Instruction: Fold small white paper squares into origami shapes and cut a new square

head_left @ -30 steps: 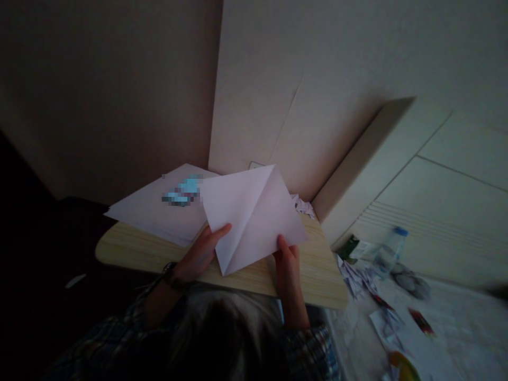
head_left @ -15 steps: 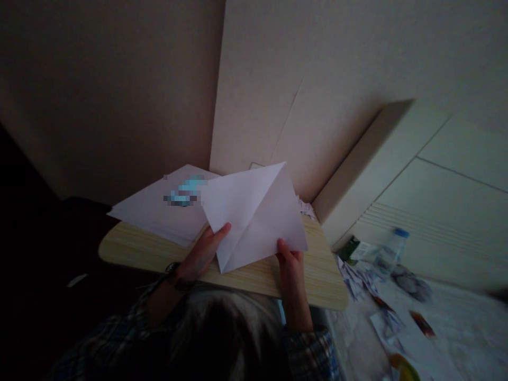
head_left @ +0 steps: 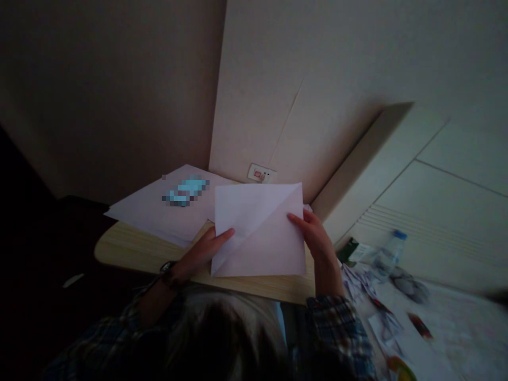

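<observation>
A white, roughly square sheet of paper (head_left: 262, 233) with a diagonal crease is held up over the near part of the small wooden table (head_left: 130, 248). My left hand (head_left: 204, 251) grips its left edge, thumb on the front face and the other fingers behind it. On the right edge my right hand (head_left: 313, 233) pinches the sheet, thumb in front, fingers mostly hidden behind. The crease runs from the lower left corner to the upper right corner. Left of the sheet lies a stack of white paper (head_left: 146, 211), with a blurred-out bluish object (head_left: 186, 191) on top.
A wall socket (head_left: 262, 173) sits just behind the table. To the right, on a light surface, are a clear bottle with a blue cap (head_left: 391, 254), crumpled paper strips (head_left: 359, 280), a grey object (head_left: 408, 286) and a green box (head_left: 348, 250). A white scrap (head_left: 73, 280) lies on the dark floor.
The sheet has been turned from a tilted position to nearly level and lowered, uncovering the wall socket. My right hand has moved up along the right edge; my left hand keeps its grip.
</observation>
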### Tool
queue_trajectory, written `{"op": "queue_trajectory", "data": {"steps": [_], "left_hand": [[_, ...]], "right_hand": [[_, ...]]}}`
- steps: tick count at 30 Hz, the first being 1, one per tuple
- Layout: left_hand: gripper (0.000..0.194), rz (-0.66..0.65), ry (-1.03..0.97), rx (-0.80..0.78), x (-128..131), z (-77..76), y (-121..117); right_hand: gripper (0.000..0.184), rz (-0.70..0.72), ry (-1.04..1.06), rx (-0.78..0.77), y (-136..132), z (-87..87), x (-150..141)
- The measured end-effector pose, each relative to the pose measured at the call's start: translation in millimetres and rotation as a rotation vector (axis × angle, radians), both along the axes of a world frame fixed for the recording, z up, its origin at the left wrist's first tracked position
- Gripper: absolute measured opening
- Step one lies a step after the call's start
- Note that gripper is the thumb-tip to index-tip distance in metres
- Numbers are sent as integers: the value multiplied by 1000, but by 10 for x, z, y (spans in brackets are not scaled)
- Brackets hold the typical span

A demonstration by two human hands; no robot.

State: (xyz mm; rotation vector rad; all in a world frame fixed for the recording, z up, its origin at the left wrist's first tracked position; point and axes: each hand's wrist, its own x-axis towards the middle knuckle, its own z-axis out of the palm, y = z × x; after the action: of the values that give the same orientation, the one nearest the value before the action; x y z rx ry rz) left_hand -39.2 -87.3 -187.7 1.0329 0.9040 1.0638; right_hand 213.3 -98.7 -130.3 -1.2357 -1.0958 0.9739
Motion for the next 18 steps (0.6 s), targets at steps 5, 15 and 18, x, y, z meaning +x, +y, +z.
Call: {"op": "queue_trajectory", "data": {"steps": [5, 15, 18], "left_hand": [[50, -97, -74, -62, -43, 6, -3], [43, -122, -113, -130, -37, -40, 7], [46, -108, -123, -139, -33, -30, -9]], "right_hand": [[24, -3, 31, 15, 41, -88, -88], [27, -69, 73, 100, -17, -178, -79], [27, -68, 76, 104, -42, -179, -84]]}}
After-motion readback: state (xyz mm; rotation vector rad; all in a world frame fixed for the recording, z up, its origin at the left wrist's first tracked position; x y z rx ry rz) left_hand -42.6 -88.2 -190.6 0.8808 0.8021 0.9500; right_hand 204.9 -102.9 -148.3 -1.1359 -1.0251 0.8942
